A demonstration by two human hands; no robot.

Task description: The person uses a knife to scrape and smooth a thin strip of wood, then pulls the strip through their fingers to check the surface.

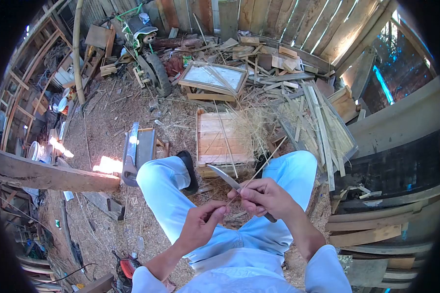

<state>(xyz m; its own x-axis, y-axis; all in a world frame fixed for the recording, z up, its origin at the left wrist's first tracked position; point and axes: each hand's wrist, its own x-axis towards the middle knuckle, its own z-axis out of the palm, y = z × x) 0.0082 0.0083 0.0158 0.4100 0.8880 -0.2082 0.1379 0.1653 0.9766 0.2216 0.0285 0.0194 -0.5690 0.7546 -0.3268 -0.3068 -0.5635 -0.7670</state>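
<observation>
My right hand (266,196) is closed around a knife (224,176), its blade pointing up and left and the dark handle end showing below the palm. A thin wooden strip (274,152) runs from my right fingers up and to the right. My left hand (205,219) is pinched shut close by, on what looks like the lower part of the same strip, though the fingers mostly hide it. Beyond the hands stands a slatted wooden box (214,134), with fine curly shavings (254,128) heaped on its right side and another thin stick (226,139) across it.
A handsaw (130,156) rests on a small bench at left. Long wooden slats (322,129) lie on the right, with a scrap wood pile (274,61) behind. A motorbike wheel (156,73) stands at the back. One thick beam (54,172) juts in from the left.
</observation>
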